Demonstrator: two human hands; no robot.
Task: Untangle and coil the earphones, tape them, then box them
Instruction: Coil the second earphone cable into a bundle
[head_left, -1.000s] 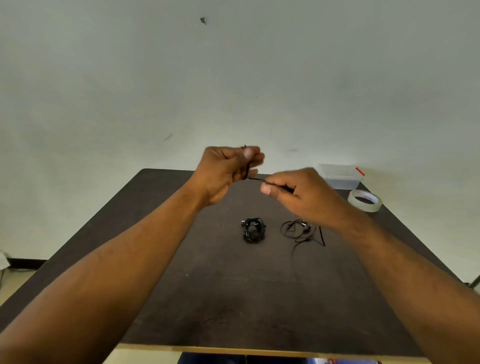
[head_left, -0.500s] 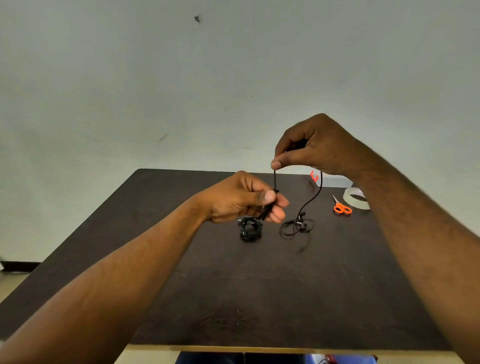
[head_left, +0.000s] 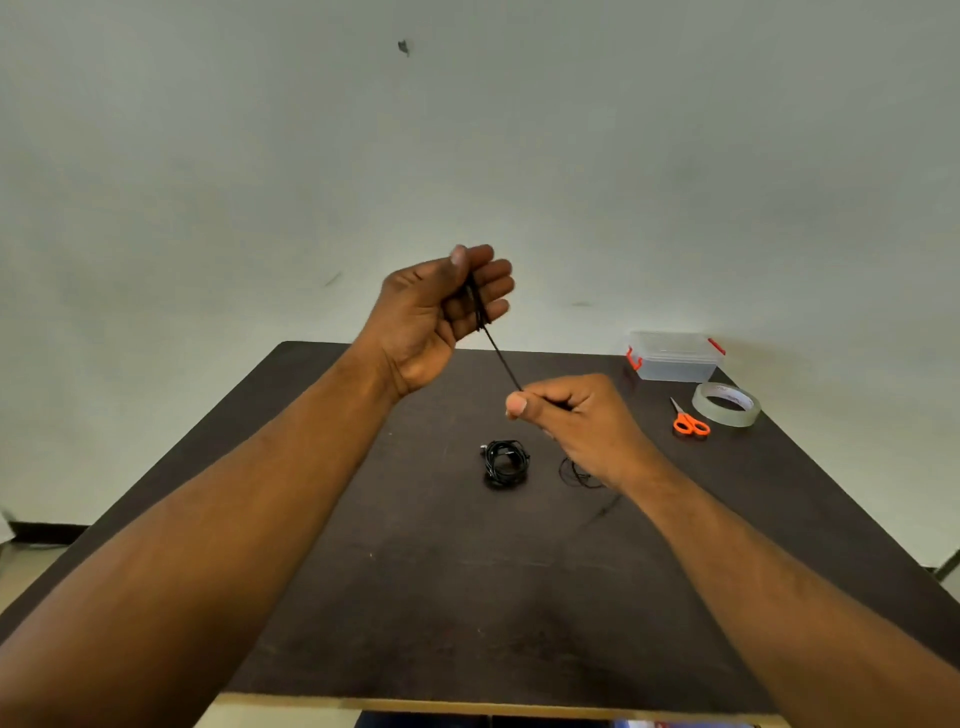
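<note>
Now-raised left hand (head_left: 436, 317), taut cord (head_left: 501, 358)

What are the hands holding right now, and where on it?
One earphone cable: the left hand grips its wound loops, the right hand pinches the taut strand lower down.

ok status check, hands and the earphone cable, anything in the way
Left hand grips cable, right hand pinches it taut. Coiled earphones lie on table. Nothing in the way.
</note>
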